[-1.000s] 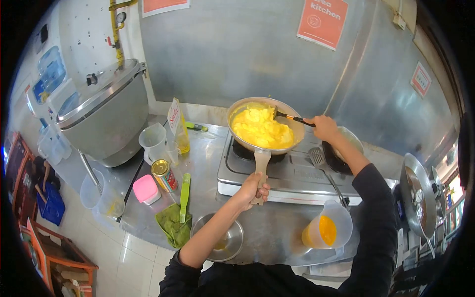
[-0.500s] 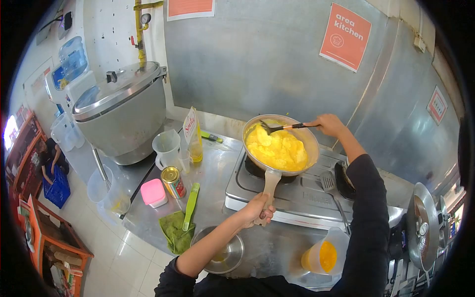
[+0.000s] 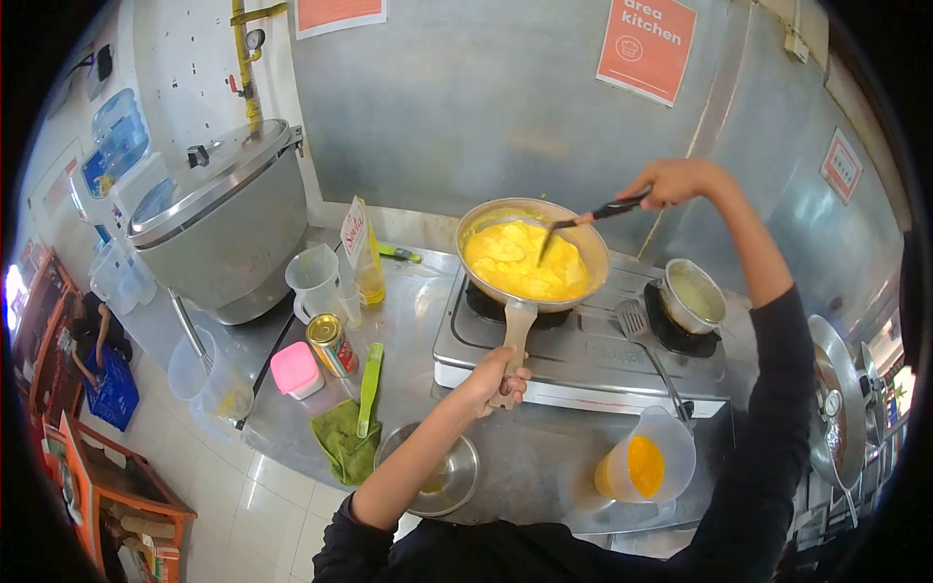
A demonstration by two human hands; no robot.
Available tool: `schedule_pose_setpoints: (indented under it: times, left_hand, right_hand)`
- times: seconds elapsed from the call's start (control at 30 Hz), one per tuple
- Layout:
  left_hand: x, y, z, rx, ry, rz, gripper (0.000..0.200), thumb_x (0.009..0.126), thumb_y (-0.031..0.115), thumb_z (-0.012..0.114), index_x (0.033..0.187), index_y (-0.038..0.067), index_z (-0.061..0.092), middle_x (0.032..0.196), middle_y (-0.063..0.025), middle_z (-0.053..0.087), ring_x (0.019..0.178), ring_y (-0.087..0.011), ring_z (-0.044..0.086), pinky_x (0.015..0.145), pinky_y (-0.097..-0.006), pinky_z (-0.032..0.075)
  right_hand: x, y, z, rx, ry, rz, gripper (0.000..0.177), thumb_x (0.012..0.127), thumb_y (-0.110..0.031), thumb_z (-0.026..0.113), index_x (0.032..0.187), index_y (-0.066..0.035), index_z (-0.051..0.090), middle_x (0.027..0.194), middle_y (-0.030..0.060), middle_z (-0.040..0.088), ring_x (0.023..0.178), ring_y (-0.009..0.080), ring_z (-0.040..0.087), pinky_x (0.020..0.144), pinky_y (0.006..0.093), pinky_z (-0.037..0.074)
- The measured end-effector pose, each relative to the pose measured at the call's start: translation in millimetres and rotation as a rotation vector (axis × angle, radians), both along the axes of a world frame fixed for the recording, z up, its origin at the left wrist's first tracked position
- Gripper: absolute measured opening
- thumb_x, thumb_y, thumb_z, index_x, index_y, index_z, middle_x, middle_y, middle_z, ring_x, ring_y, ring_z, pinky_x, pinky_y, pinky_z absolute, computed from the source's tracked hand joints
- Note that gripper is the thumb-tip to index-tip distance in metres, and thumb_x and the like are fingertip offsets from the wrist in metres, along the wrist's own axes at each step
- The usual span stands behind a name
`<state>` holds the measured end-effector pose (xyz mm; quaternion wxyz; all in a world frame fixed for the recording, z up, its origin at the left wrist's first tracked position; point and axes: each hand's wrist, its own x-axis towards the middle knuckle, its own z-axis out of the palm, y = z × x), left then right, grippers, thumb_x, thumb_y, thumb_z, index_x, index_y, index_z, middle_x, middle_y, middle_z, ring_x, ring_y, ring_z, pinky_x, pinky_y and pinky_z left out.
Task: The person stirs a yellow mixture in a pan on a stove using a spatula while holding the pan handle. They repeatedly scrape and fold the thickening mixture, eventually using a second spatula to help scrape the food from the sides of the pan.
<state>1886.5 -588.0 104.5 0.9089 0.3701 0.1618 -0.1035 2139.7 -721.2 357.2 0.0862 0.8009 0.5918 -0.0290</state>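
Note:
My left hand is wrapped round the light wooden-coloured handle of a frying pan, which sits over the left burner of the stove. Soft yellow scrambled eggs fill the pan. Raised above the pan's right side, my right hand is closed on the dark handle of a black spatula, whose head dips into the eggs. A slotted metal turner lies on the stovetop, and a small pot of pale liquid stands on the right burner.
A plastic jug with orange-yellow liquid stands at the front right, a metal bowl under my left forearm. Further left are a green cloth, a can, a pink-lidded tub, an oil pouch and a large rice cooker.
My right hand has risen and moved right, bringing the spatula's head from the pan's upper left toward its middle right. The view has shifted, and the small pot shows fully.

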Motion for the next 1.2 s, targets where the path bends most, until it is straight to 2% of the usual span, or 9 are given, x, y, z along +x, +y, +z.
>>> schedule_pose_setpoints:
  times: [0.07, 0.13, 0.37, 0.43, 0.67, 0.73, 0.93, 1.07, 1.2]
  left_hand:
    - [1, 1, -1, -0.006, -0.006, -0.013, 0.023, 0.09, 0.03, 0.031, 0.099, 0.009, 0.034, 0.066, 0.0008, 0.036, 0.048, -0.0064, 0.032, 0.043, -0.0216, 0.034]
    - [1, 2, 0, -0.045, -0.02, -0.019, 0.022, 0.09, 0.028, 0.029, 0.098, 0.007, 0.032, 0.066, -0.0012, 0.038, 0.047, -0.0068, 0.035, 0.043, -0.0239, 0.041]
    - [1, 3, -2, -0.034, -0.031, -0.034, 0.021, 0.09, 0.028, 0.029, 0.096, 0.009, 0.033, 0.066, -0.001, 0.039, 0.047, -0.0069, 0.035, 0.043, -0.0239, 0.041]
    - [1, 4, 0, -0.031, -0.019, -0.033, 0.02, 0.09, 0.028, 0.029, 0.095, 0.009, 0.033, 0.065, -0.001, 0.039, 0.047, -0.007, 0.035, 0.044, -0.024, 0.041]
    - [0, 2, 2, 0.004, -0.015, -0.033, 0.024, 0.09, 0.03, 0.028, 0.099, 0.008, 0.033, 0.067, -0.0001, 0.036, 0.048, -0.0072, 0.033, 0.044, -0.0238, 0.036]
    - [0, 1, 4, 0.011, 0.005, -0.012, 0.023, 0.09, 0.03, 0.029, 0.099, 0.009, 0.033, 0.067, 0.0001, 0.036, 0.048, -0.0072, 0.032, 0.044, -0.0235, 0.035]
    - [-1, 0, 2, -0.003, -0.01, -0.004, 0.024, 0.09, 0.03, 0.03, 0.1, 0.009, 0.034, 0.065, 0.001, 0.036, 0.048, -0.0061, 0.032, 0.043, -0.0217, 0.032]
    - [2, 4, -6, -0.047, -0.028, -0.039, 0.024, 0.09, 0.031, 0.029, 0.098, 0.009, 0.034, 0.065, -0.0003, 0.04, 0.048, -0.0067, 0.036, 0.045, -0.0233, 0.039]
    - [3, 6, -9, -0.053, -0.029, -0.027, 0.024, 0.09, 0.031, 0.029, 0.098, 0.009, 0.034, 0.065, -0.0002, 0.04, 0.048, -0.0067, 0.036, 0.045, -0.0232, 0.038]
  right_hand:
    - [-28, -15, 16, -0.268, 0.271, -0.57, 0.041, 0.071, -0.008, 0.053, 0.112, -0.014, 0.055, 0.06, 0.0017, 0.051, 0.052, 0.0093, 0.045, 0.045, 0.0244, 0.036]
    - [-32, -29, 1, -0.268, 0.336, -0.535, 0.041, 0.072, -0.008, 0.052, 0.113, -0.013, 0.054, 0.057, 0.0001, 0.047, 0.049, 0.0088, 0.042, 0.042, 0.0241, 0.034]
    - [-40, -30, -80, -0.068, 0.754, -0.501, 0.04, 0.076, -0.011, 0.05, 0.116, -0.012, 0.051, 0.053, -0.0026, 0.039, 0.046, 0.0085, 0.036, 0.041, 0.0252, 0.03]
    - [-52, -11, -89, 0.01, 0.527, -0.382, 0.039, 0.077, -0.012, 0.05, 0.116, -0.012, 0.051, 0.051, 0.0002, 0.038, 0.045, 0.0099, 0.036, 0.043, 0.0271, 0.032]
    - [-49, 53, -113, 0.05, 0.365, -0.395, 0.039, 0.074, -0.017, 0.047, 0.111, -0.01, 0.054, 0.058, 0.0126, 0.052, 0.05, 0.0182, 0.05, 0.05, 0.0313, 0.039]
    - [-37, 71, -130, 0.159, 0.17, -0.329, 0.034, 0.066, -0.012, 0.044, 0.092, 0.002, 0.06, 0.072, 0.019, 0.06, 0.064, 0.0274, 0.059, 0.057, 0.0392, 0.044]
    - [-43, 84, -159, 0.339, -0.015, -0.579, 0.03, 0.066, -0.013, 0.044, 0.09, -0.006, 0.061, 0.086, 0.0204, 0.059, 0.078, 0.0336, 0.058, 0.069, 0.0414, 0.045]
    - [-24, 64, -143, 0.411, -0.006, -0.593, 0.03, 0.067, -0.015, 0.045, 0.091, -0.007, 0.061, 0.085, 0.0189, 0.06, 0.078, 0.0333, 0.058, 0.07, 0.0407, 0.046]
    - [-44, 25, -82, 0.094, -0.077, -0.432, 0.029, 0.073, -0.018, 0.045, 0.096, -0.007, 0.06, 0.085, 0.0182, 0.06, 0.077, 0.032, 0.059, 0.068, 0.0419, 0.046]
